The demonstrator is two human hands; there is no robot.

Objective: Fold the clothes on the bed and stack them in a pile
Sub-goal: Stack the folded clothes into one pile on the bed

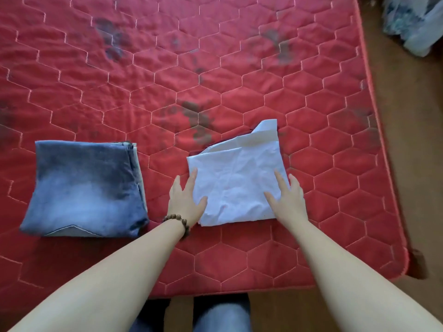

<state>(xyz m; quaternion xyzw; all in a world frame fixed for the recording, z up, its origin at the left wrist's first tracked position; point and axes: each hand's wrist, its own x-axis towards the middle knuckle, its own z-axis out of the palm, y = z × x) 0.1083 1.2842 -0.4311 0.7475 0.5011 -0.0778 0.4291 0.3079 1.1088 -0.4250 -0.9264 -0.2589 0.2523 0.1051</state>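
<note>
A folded white garment [237, 178] lies on the red quilted bed [215, 80], near its front edge, with one corner sticking up at the back. My left hand [185, 200] rests flat on its left edge, fingers straight. My right hand [286, 200] lies flat on its right edge, fingers spread. To the left sits a folded pair of faded blue jeans [86, 188], apart from both hands.
The bed's right edge [381, 140] borders a brown floor. A crumpled plastic bag [417, 22] lies on the floor at the far right. My knees in jeans [220, 317] show below the bed's front edge. A beaded bracelet [179, 224] is on my left wrist.
</note>
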